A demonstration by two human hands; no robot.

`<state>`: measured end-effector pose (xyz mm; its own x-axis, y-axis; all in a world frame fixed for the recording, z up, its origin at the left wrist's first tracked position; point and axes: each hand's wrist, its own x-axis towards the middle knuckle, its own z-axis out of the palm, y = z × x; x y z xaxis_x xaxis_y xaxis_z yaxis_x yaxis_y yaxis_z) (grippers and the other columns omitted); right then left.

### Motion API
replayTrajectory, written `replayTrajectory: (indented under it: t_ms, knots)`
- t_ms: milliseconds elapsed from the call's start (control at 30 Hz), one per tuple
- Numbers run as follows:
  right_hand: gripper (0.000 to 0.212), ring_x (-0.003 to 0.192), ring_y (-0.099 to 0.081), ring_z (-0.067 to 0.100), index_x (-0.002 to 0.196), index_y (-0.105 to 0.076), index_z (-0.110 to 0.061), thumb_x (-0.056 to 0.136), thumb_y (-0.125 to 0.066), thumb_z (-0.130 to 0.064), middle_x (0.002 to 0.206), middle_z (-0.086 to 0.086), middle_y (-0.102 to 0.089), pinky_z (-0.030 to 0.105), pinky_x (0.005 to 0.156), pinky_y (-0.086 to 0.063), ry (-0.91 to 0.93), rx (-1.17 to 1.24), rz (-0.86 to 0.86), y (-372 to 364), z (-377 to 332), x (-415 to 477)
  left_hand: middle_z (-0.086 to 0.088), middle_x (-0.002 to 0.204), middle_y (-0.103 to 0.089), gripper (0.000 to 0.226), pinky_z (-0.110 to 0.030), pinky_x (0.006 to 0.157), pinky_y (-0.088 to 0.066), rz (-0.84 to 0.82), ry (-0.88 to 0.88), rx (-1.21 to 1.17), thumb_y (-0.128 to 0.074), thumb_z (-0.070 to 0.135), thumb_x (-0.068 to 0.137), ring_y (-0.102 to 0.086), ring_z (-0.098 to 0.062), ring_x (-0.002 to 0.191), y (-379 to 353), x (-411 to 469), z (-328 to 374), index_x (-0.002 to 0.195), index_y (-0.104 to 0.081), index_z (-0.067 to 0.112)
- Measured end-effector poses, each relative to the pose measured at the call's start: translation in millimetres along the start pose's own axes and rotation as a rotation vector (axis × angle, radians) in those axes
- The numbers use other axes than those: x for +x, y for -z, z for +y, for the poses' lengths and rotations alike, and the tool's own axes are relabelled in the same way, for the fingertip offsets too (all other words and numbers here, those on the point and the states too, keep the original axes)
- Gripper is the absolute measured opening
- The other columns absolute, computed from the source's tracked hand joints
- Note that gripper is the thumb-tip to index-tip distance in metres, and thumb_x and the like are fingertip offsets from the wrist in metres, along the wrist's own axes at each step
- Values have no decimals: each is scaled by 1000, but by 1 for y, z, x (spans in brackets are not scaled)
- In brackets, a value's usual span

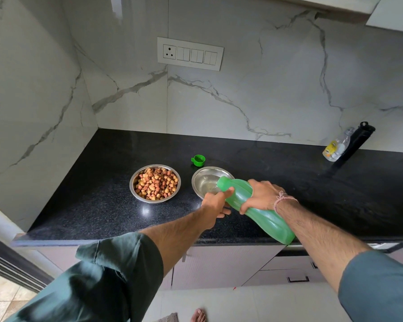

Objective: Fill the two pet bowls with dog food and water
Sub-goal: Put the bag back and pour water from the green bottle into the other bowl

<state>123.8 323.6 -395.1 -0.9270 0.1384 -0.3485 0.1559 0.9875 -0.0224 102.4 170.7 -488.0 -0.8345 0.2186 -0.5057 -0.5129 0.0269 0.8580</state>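
Observation:
Two steel pet bowls stand on the black counter [102, 205]. The left bowl [135, 182] is heaped with brown and orange dog food [156, 185]. The right bowl [201, 180] holds a little water. A green bottle [263, 217] is tilted with its open mouth over the right bowl's rim, and water runs out. My right hand [263, 196] grips the bottle around its middle. My left hand [215, 205] holds the near rim of the right bowl, thumb against the bottle's neck. The bottle's green cap [198, 160] lies behind the bowls.
A clear bottle with a yellow label [335, 146] and a black flask [358, 140] lean on the marble wall at the far right. A switch panel [190, 53] is on the wall. Drawers [289, 270] sit below the counter edge. My bare foot [198, 315] shows on the floor.

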Motion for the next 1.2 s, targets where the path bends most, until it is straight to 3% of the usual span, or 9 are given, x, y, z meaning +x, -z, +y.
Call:
replayTrajectory:
  t_ms: [200, 400, 800, 1000, 1200]
  knots:
    - [94, 96, -65, 23, 123, -52, -33, 41, -78, -73, 112, -3, -63, 39, 86, -57, 0, -3, -10, 2, -1, 3, -6, 100, -77, 39, -38, 91, -58, -3, 5, 0, -64, 55, 95, -70, -20, 83, 1, 0, 2, 109, -66, 18]
    - [90, 97, -65, 24, 120, -53, -33, 41, -79, -70, 113, -3, -63, 40, 87, -57, 2, 4, -19, 5, -3, 3, -7, 103, -77, 45, -34, 82, -55, -6, 2, 2, -63, 55, 96, -69, -20, 82, 2, -1, 3, 116, -68, 15]
    - [86, 97, -65, 23, 116, -53, -34, 42, -79, -69, 112, -4, -64, 35, 80, -54, -1, 3, -22, 9, -5, 3, -6, 103, -76, 49, -35, 82, -54, -7, 3, -9, -60, 55, 97, -68, -19, 81, 1, -1, 5, 122, -67, 14]
    - [87, 98, -64, 23, 120, -54, -33, 45, -80, -68, 114, -4, -64, 38, 86, -55, 1, -8, -30, 13, -7, 6, -8, 110, -76, 54, -31, 72, -53, -4, -2, -16, -60, 57, 96, -69, -19, 81, 2, 1, 5, 127, -66, 13]
    - [87, 98, -64, 24, 119, -55, -32, 43, -81, -68, 113, -3, -64, 40, 88, -56, 0, -15, -38, 16, -7, 6, -8, 110, -76, 54, -32, 77, -54, -8, 2, -12, -60, 58, 96, -69, -19, 79, 1, 3, 5, 127, -65, 14]
